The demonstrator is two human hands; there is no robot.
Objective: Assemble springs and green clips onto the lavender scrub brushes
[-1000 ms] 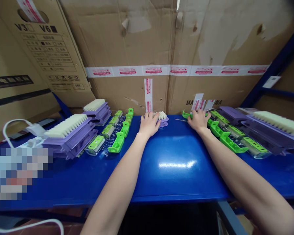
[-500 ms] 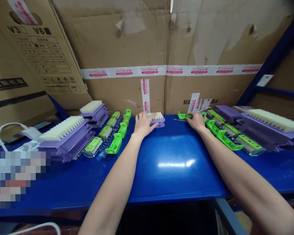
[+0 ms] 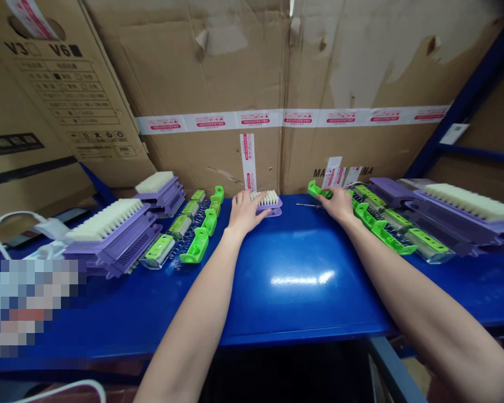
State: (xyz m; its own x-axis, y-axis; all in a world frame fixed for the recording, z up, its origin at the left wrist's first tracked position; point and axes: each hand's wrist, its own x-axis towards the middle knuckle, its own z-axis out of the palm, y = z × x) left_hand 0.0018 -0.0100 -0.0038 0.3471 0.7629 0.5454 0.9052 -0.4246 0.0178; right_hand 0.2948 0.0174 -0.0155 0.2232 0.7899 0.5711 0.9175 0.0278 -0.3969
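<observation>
In the head view, the left hand lies over the left end of a small purple brush at the far middle of the blue table; whether it grips the brush, I cannot tell. The right hand pinches the near end of a green bracket, at the far right of the brush. A thin metal rod lies just left of the right hand. Stacked brushes stand on the left.
</observation>
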